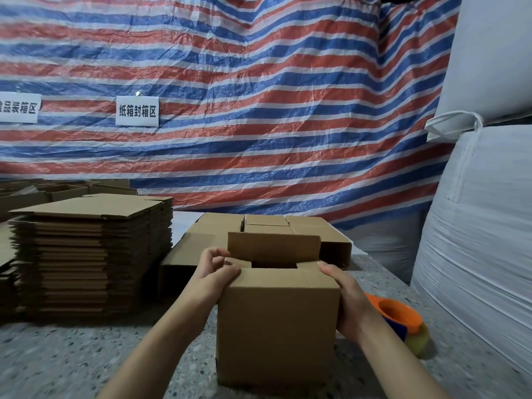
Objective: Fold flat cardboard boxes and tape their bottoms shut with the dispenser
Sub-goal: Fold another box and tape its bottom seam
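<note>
A small brown cardboard box stands upright on the speckled table in front of me. Its near flap lies folded flat over the top, the two side flaps are down, and the far flap still stands up. My left hand grips the box's top left corner, its thumb lying on the near flap. My right hand holds the box's right side, fingers wrapped down the wall. An orange and blue tape dispenser with a yellowish tape roll lies on the table just right of my right hand, partly hidden behind it.
A tall stack of flat cardboard blanks stands at the left. Folded boxes lie behind the one I hold. Large white bulk bags crowd the right edge. A striped tarpaulin with two paper signs hangs behind.
</note>
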### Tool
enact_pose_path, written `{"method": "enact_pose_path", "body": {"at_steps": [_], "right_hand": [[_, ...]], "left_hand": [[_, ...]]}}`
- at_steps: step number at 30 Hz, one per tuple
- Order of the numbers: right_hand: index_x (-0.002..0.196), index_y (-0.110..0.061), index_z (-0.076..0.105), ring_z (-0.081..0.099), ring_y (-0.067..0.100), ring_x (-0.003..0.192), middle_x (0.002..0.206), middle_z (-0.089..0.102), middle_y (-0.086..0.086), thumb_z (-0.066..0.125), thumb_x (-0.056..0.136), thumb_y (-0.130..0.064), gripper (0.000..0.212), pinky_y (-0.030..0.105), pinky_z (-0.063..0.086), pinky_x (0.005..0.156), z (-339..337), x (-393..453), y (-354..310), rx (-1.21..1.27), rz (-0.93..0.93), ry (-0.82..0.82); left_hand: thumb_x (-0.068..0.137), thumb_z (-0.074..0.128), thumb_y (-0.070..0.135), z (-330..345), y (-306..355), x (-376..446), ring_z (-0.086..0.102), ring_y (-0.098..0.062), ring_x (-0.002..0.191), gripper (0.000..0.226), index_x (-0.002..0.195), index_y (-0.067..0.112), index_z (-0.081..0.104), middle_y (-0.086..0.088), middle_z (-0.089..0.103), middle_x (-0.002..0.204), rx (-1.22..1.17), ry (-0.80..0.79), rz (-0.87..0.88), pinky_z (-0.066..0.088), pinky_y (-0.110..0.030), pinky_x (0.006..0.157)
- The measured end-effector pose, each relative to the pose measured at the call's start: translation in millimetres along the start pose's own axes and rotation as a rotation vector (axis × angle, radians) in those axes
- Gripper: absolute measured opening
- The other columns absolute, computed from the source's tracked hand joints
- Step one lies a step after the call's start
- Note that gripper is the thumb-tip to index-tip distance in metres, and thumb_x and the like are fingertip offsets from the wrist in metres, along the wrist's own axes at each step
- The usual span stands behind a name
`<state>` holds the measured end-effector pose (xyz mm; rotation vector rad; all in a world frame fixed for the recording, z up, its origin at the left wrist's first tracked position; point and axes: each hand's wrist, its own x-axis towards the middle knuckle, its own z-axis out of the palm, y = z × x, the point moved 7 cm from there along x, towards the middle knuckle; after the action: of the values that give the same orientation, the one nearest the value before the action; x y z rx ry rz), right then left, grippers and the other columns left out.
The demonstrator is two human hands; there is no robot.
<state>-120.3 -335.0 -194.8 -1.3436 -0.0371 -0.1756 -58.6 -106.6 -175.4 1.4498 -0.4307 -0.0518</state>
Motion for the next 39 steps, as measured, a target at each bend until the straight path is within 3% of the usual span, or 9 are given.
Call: {"method": "enact_pose_path", "body": {"at_steps": [4,8,11,13,16,20,27,33,39], "right_hand": [[0.134,-0.022,0.059,0.069,0.031,0.104,0.120,0.071,0.016,0.060,0.086,-0.030,0.049,0.042,0.057,0.085,0.4,2.0,-12.2,0.000,-0.046,-0.061],[0.141,-0.039,0.046,0.064,0.031,0.121,0.133,0.066,0.003,0.066,0.090,-0.018,0.059,0.042,0.057,0.092,4.0,3.1,-26.4,-0.050,-0.124,-0.143],[0.138,-0.039,0.054,0.064,0.033,0.119,0.132,0.066,0.007,0.065,0.089,-0.016,0.055,0.043,0.057,0.092,4.1,4.4,-29.3,-0.040,-0.141,-0.167],[0.127,-0.027,0.066,0.066,0.033,0.113,0.131,0.065,0.012,0.065,0.091,-0.016,0.037,0.042,0.059,0.088,0.0,4.7,-25.3,0.027,-0.122,-0.127],[0.094,-0.014,0.074,0.069,0.029,0.105,0.129,0.067,0.010,0.063,0.087,-0.021,0.014,0.043,0.057,0.088,-8.7,4.9,-15.5,0.070,-0.095,-0.045],[0.097,-0.006,0.064,0.068,0.025,0.096,0.119,0.072,0.010,0.063,0.086,-0.029,0.026,0.039,0.055,0.083,-8.8,4.6,-12.1,0.036,-0.116,0.000],[0.095,-0.007,0.061,0.067,0.026,0.092,0.114,0.072,0.012,0.063,0.085,-0.031,0.026,0.039,0.054,0.079,-7.2,5.9,-11.6,-0.013,-0.133,0.013],[0.097,-0.007,0.061,0.068,0.023,0.086,0.107,0.072,0.013,0.064,0.083,-0.033,0.031,0.033,0.056,0.074,-6.4,3.8,-16.5,-0.096,-0.128,0.031],[0.096,-0.008,0.061,0.060,0.029,0.090,0.101,0.064,0.017,0.065,0.081,-0.036,0.032,0.035,0.050,0.075,-4.7,0.9,-19.3,-0.124,-0.127,0.069]], "left_hand": [[0.095,0.062,0.015,-1.0,1.3,3.6,0.054,-0.013,0.119,0.054,0.135,0.042,0.036,0.017,0.046,0.139,-0.038,-0.059,0.055,0.050,-0.024,0.078],[0.093,0.064,0.008,-0.4,8.0,8.2,0.031,0.003,0.136,0.082,0.149,0.047,0.020,0.028,0.028,0.145,0.037,-0.131,0.154,0.034,-0.020,0.100],[0.092,0.065,0.006,-0.8,11.6,5.8,0.049,0.020,0.111,0.077,0.141,0.052,0.028,0.028,0.040,0.138,0.003,-0.111,0.170,0.046,-0.007,0.077],[0.092,0.065,0.008,-3.7,11.4,2.0,0.062,0.013,0.093,0.067,0.137,0.050,0.039,0.023,0.058,0.124,-0.005,-0.061,0.171,0.051,-0.009,0.063],[0.092,0.066,0.014,-5.5,11.0,-3.5,0.067,-0.006,0.089,0.039,0.117,0.043,0.065,0.008,0.068,0.110,0.044,-0.002,0.153,0.052,-0.017,0.062],[0.094,0.063,0.017,-4.2,13.9,-6.9,0.062,-0.004,0.090,0.023,0.084,0.031,0.079,0.011,0.067,0.100,0.135,0.004,0.157,0.045,-0.017,0.065],[0.095,0.064,0.024,-4.0,27.5,-9.9,0.063,-0.008,0.088,0.020,0.089,0.038,0.077,0.013,0.067,0.100,0.310,0.004,0.132,0.048,-0.019,0.061],[0.098,0.046,0.026,27.1,73.0,-18.2,0.056,-0.013,0.111,0.027,0.117,0.035,0.064,0.015,0.067,0.112,1.254,0.061,0.449,0.036,-0.037,0.105],[0.091,0.023,0.075,81.4,44.1,-21.7,0.031,-0.011,0.144,0.068,0.147,0.037,0.037,0.013,0.035,0.156,1.425,-0.341,0.425,0.025,-0.038,0.118]]}}
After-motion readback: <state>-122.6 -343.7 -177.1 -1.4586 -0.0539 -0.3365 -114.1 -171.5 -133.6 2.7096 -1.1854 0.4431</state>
